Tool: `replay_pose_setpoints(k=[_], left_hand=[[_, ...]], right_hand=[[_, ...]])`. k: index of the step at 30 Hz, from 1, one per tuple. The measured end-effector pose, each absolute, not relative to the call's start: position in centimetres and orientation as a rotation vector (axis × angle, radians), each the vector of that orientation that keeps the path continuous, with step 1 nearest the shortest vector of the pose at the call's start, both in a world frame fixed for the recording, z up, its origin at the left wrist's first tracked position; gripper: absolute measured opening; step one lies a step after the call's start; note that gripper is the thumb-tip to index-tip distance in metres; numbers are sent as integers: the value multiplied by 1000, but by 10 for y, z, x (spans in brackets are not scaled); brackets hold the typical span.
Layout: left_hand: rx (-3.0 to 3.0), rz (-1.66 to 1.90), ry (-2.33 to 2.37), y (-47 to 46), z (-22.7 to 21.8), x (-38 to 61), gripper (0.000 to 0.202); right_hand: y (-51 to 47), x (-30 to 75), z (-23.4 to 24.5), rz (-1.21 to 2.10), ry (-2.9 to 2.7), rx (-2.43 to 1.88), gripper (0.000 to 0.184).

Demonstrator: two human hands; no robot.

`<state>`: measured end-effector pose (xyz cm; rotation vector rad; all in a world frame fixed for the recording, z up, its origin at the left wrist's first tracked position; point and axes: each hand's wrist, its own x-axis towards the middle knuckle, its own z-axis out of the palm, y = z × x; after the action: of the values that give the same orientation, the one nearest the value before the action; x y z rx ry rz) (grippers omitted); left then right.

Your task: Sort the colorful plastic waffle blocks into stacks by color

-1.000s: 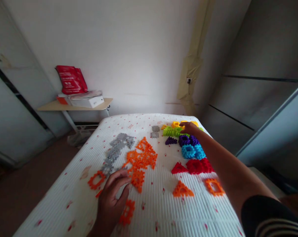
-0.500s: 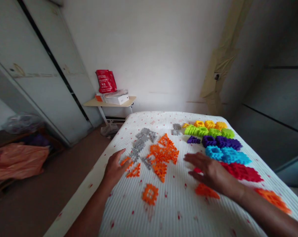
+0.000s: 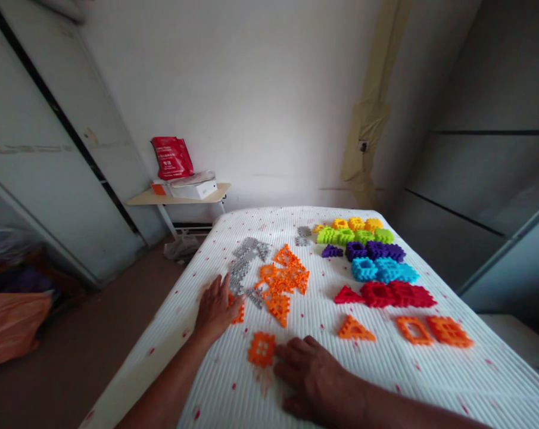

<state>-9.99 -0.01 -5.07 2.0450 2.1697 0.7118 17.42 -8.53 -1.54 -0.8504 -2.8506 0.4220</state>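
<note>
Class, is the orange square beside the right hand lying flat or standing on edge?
Flat. The orange square shows its broad face, with small holes, against the white cover beside the right hand.

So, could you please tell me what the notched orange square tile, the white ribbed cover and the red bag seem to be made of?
Notched orange square tile: probably matte moulded plastic, from even colour and regular teeth. White ribbed cover: likely matte quilted fabric, given its soft parallel ridges. Red bag: perhaps thin plastic, from its visible fold; its sheen is unclear.

The right hand [image 3: 312, 376] sits at an orange square [image 3: 261, 350] — the left hand [image 3: 217, 307] partly covers orange pieces [image 3: 239, 314].
</note>
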Motion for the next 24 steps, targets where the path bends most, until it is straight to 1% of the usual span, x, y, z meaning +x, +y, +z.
replay_pose_setpoints(k=[2, 4, 7, 10, 12, 16, 21, 24], left_hand=[[2058, 799, 2022, -3, -53, -90, 68], [2078, 918, 1842, -9, -54, -82, 63], [2042, 1078, 1737, -10, -51, -81, 56], [1972, 1121, 1898, 15, -39, -96, 56], [1973, 976, 2048, 44, -29, -108, 54], [2016, 782, 2059, 108, -11, -115, 48], [1953, 509, 2113, 157, -5, -94, 55], [1938, 401, 2104, 169, -10, -82, 59]], right_hand=[[-82, 170, -21, 403, -2830, -877, 50], [-81, 168, -24, 405, -2807, -890, 55], [-80, 171, -20, 418, -2765, -876, 47], [-66, 175, -4, 368, -2679, -939, 41], [-46, 177, 9, 311, -2605, -1032, 42], [16, 169, 23, 216, -2463, -1311, 45], [78, 146, 13, 233, -2253, -1773, 56], [94, 131, 4, 264, -2202, -1904, 59]])
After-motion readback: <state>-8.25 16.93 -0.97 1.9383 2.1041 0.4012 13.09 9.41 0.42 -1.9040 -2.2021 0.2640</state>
